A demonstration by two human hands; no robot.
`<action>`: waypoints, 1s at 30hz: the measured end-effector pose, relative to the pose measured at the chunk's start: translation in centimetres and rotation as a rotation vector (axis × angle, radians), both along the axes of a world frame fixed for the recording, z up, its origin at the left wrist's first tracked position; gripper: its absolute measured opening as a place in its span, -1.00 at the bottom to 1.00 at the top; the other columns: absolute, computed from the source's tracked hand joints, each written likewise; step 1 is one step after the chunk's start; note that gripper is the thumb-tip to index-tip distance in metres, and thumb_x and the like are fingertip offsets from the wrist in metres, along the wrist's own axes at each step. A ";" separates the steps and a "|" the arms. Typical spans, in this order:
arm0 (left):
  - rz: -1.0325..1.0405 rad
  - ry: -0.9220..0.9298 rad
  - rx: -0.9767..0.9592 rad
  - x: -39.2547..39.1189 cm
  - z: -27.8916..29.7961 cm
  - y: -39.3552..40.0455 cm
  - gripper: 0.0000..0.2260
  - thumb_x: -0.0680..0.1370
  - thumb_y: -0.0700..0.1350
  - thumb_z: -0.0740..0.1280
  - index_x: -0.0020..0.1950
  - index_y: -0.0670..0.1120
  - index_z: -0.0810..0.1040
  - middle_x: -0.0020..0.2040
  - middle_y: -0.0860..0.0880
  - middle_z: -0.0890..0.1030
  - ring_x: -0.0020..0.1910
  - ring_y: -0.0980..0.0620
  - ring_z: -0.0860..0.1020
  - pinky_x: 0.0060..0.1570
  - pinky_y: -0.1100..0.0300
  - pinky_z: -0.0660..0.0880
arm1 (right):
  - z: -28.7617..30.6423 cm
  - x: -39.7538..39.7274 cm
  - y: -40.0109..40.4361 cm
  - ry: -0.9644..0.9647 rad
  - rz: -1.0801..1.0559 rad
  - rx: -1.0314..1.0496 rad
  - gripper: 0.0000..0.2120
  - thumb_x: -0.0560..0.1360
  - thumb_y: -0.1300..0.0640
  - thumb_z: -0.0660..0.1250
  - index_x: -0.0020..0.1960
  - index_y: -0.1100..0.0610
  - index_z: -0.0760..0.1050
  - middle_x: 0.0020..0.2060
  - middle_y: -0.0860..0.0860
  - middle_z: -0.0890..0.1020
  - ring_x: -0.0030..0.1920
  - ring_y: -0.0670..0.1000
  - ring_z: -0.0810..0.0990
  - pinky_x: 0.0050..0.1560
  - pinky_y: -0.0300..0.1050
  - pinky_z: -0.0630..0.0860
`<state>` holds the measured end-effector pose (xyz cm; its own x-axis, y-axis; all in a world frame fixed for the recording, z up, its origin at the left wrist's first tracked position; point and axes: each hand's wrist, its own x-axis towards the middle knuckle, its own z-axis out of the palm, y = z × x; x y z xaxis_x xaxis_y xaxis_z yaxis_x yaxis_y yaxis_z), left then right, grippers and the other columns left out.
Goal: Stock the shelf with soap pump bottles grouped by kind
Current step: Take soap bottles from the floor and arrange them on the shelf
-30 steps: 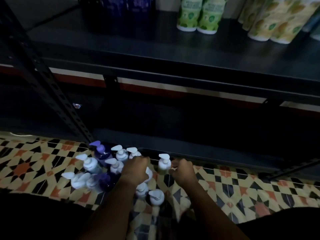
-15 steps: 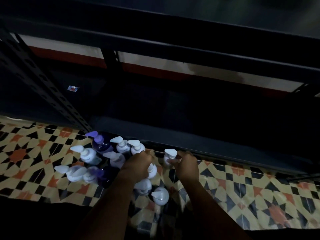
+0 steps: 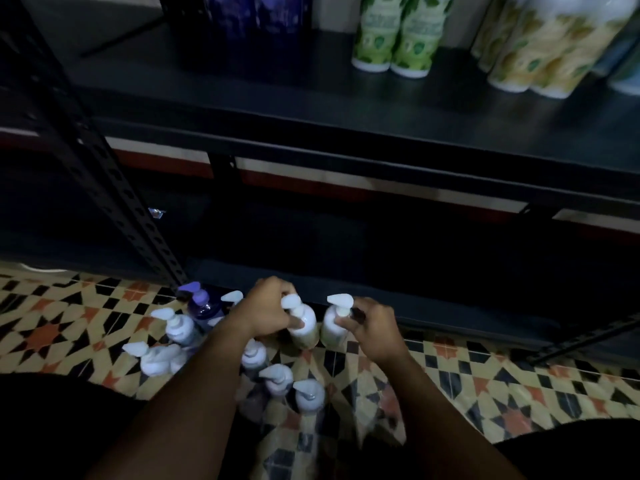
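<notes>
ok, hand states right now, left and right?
Left hand: gripping a white-pump bottle.
Right hand: gripping the neighbouring white-pump bottle.

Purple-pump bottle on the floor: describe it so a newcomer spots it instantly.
Find the black shelf upright on the left and follow it down to the patterned tile floor. The purple-pump bottle stands at its foot, at the back of the cluster, left of the left hand. It alone is dark with a purple pump; its neighbours are white-topped.
</notes>
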<state>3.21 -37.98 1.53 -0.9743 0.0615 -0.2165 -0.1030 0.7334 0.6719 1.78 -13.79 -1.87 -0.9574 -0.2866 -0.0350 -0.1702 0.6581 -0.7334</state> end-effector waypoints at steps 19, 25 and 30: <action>0.060 0.316 0.749 3.3 22.3 4.1 -0.80 0.59 -0.02 0.41 0.08 -0.11 0.72 0.09 -0.11 0.74 0.05 0.01 0.67 0.04 0.11 0.57 | 25.8 4.1 3.3 0.069 0.004 -0.612 -0.93 0.57 0.09 0.43 0.04 0.05 0.64 -0.11 -0.08 0.64 -0.05 -0.05 0.64 -0.06 -0.09 0.54; 0.054 0.413 0.759 4.3 25.2 6.2 -0.72 0.70 0.00 0.24 0.14 -0.20 0.60 0.12 -0.02 0.73 0.07 -0.16 0.68 0.17 -0.07 0.57 | 29.2 5.7 3.1 0.068 -0.032 -0.791 -0.87 0.59 0.03 0.37 0.09 0.04 0.62 -0.19 -0.04 0.61 -0.14 -0.07 0.60 -0.09 -0.16 0.53; 0.078 0.436 0.734 5.0 24.1 7.7 -0.65 0.66 0.16 0.24 0.02 -0.13 0.54 -0.06 -0.02 0.71 -0.12 0.04 0.61 0.05 -0.01 0.50 | 27.4 6.1 2.7 0.072 -0.123 -0.864 -0.81 0.61 0.01 0.34 0.12 0.10 0.59 -0.12 0.08 0.65 -0.11 0.05 0.61 -0.02 -0.02 0.55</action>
